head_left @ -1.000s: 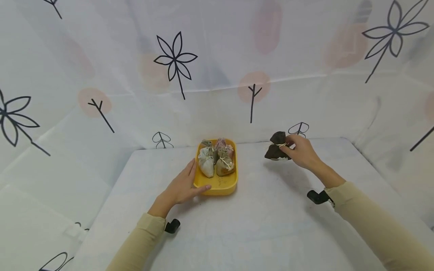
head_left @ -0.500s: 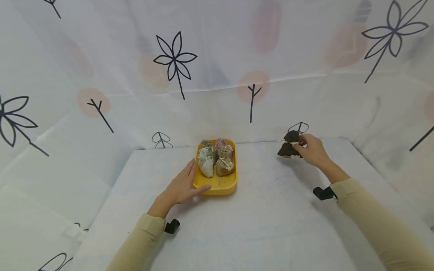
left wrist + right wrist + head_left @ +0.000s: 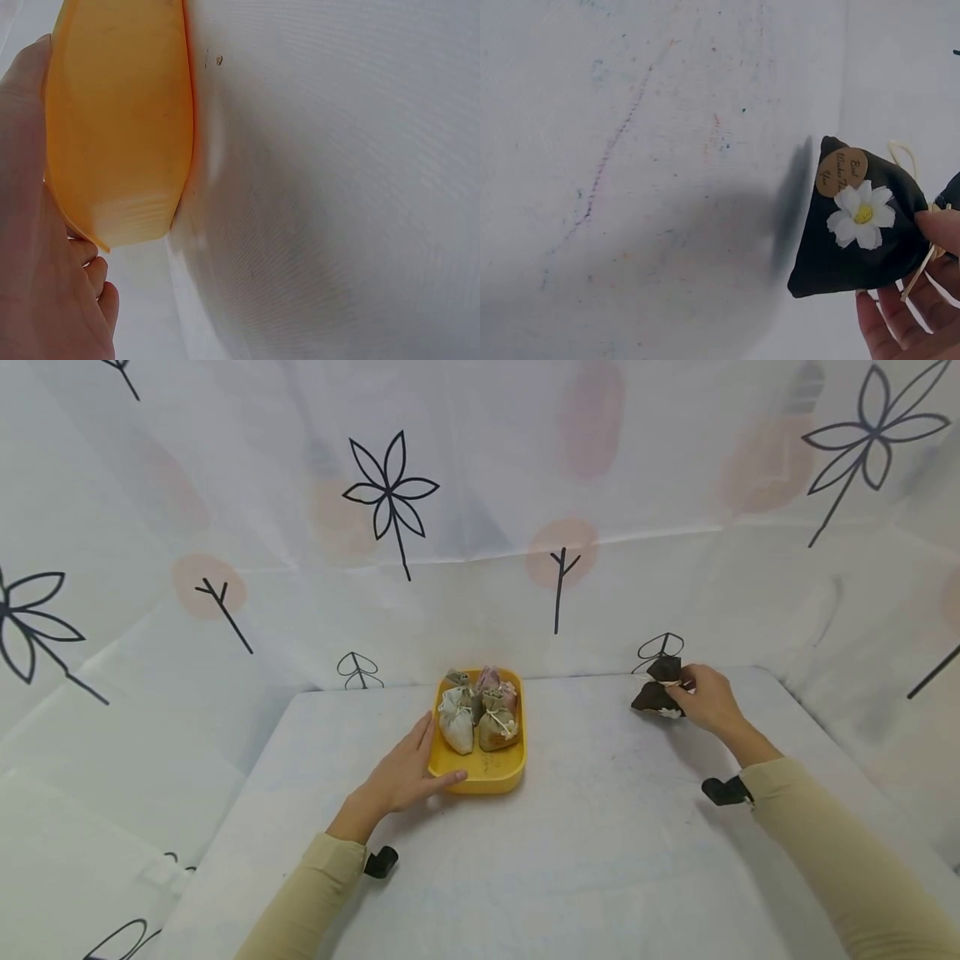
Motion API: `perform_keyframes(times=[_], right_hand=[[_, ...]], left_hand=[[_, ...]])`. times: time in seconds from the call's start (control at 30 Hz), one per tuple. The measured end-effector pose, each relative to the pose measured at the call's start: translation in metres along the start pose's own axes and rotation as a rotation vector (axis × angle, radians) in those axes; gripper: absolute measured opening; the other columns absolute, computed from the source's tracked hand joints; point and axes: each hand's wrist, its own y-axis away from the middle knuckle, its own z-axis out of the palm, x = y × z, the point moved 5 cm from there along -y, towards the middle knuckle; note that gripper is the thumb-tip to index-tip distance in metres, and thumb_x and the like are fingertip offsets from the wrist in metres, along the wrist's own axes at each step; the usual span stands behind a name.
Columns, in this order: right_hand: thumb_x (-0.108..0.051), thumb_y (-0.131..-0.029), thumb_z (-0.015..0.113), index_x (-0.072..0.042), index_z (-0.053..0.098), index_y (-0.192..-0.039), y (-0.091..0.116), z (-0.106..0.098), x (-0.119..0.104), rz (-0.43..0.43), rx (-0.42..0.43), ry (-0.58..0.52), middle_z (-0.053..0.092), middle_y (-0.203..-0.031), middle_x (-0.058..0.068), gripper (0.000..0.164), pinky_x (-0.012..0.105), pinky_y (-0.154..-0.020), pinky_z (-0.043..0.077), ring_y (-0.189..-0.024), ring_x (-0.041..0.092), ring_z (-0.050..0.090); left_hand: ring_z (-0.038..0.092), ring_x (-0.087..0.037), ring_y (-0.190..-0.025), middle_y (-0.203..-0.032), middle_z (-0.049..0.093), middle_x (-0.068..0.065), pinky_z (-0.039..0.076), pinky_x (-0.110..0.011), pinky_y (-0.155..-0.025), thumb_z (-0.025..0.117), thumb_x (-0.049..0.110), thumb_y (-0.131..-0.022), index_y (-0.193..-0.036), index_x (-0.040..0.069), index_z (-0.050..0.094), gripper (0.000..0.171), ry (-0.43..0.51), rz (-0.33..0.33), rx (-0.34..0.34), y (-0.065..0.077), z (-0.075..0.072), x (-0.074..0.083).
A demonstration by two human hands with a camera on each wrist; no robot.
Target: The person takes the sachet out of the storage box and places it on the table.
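My right hand (image 3: 708,697) pinches a black drawstring pouch (image 3: 657,697) at its tied neck, close over the back right of the table. In the right wrist view the pouch (image 3: 847,232) carries a white flower (image 3: 861,215) with a yellow centre and a round brown label (image 3: 841,172). My left hand (image 3: 401,772) rests against a yellow tray (image 3: 487,782), fingers along its left side and thumb over the front rim. Inside the tray's back part stand a white pouch (image 3: 456,727), a tan pouch (image 3: 498,731) and a pink pouch (image 3: 487,677), with a greyish one (image 3: 457,677) behind.
A white-covered table (image 3: 570,860) spreads under both hands. Behind it hangs a pale cloth (image 3: 480,527) printed with line-drawn flowers, reaching down to the table's back edge. Coloured smudges mark the surface (image 3: 645,187) in the right wrist view.
My right hand has moved to the right with the black pouch and come slightly lower. My left hand and the tray have stayed where they were.
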Motion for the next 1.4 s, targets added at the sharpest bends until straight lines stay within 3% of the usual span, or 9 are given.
perform_keyframes(times=[0.37, 0.7, 1.13, 1.4], right_hand=[[-0.014, -0.102, 0.057, 0.019, 0.056, -0.117, 0.004, 0.003, 0.007, 0.023, -0.032, 0.005, 0.058, -0.112, 0.039, 0.036, 0.062, -0.082, 0.051, -0.104, 0.053, 0.057], [-0.019, -0.102, 0.061, 0.019, 0.051, -0.127, 0.014, -0.002, 0.01, 0.048, -0.072, 0.003, 0.052, -0.123, 0.039, 0.047, 0.063, -0.087, 0.049, -0.109, 0.054, 0.054], [-0.019, -0.101, 0.064, 0.017, 0.053, -0.129, 0.031, -0.011, -0.01, 0.001, -0.049, 0.011, 0.053, -0.123, 0.035, 0.047, 0.063, -0.088, 0.049, -0.109, 0.051, 0.055], [-0.019, -0.101, 0.066, 0.015, 0.056, -0.129, 0.037, -0.005, -0.031, -0.032, -0.069, -0.03, 0.054, -0.127, 0.034, 0.045, 0.063, -0.091, 0.048, -0.112, 0.05, 0.055]], left_hand=[[0.015, -0.031, -0.157, -0.172, 0.001, -0.012, 0.021, -0.045, -0.126, 0.038, 0.092, -0.083, -0.164, 0.007, -0.002, 0.124, -0.01, 0.002, 0.003, 0.0, 0.001, 0.0], [0.016, -0.032, -0.156, -0.172, 0.002, -0.013, 0.022, -0.045, -0.125, 0.038, 0.092, -0.083, -0.164, 0.007, -0.001, 0.124, -0.009, 0.001, 0.002, 0.001, 0.001, 0.001], [0.017, -0.031, -0.156, -0.172, 0.003, -0.014, 0.022, -0.045, -0.125, 0.041, 0.091, -0.083, -0.164, 0.006, 0.0, 0.124, -0.012, 0.009, 0.021, 0.001, 0.001, 0.001], [0.017, -0.031, -0.156, -0.172, 0.004, -0.015, 0.022, -0.044, -0.125, 0.038, 0.092, -0.083, -0.164, 0.006, 0.0, 0.124, -0.034, 0.009, 0.018, 0.0, 0.002, 0.0]])
